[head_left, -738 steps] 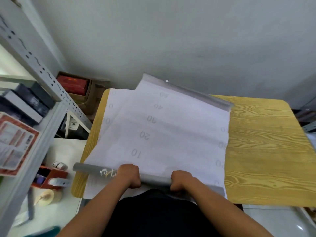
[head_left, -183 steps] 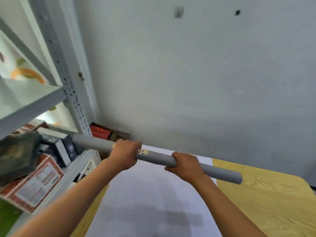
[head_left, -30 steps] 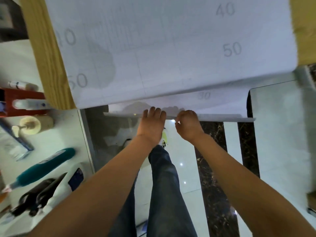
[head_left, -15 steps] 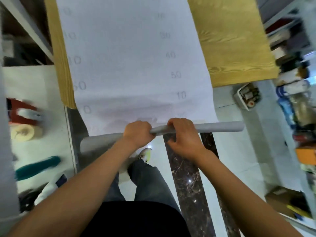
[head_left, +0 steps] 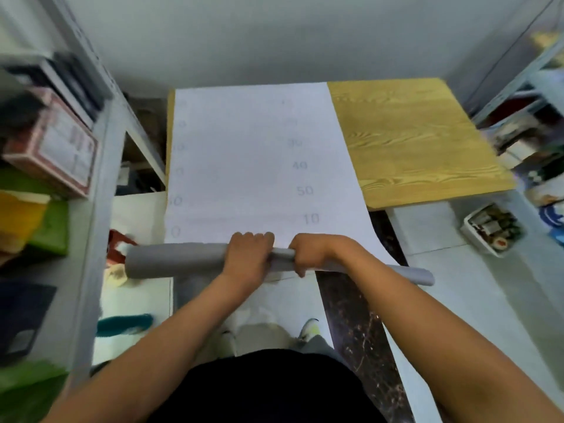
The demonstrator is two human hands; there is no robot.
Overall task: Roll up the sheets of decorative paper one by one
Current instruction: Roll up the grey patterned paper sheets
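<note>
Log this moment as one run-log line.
step: rolling sheet | left hand: grips grey roll | right hand: grips roll | paper sheet: mostly unrolled on wooden table

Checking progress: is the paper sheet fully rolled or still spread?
Mostly spread: the sheet lies flat across the table; only its near end is rolled.

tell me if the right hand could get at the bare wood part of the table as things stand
Probably yes, once freed: the right hand now grips the grey roll, and the bare wood of the table lies open just ahead to its right, with nothing on it.
</note>
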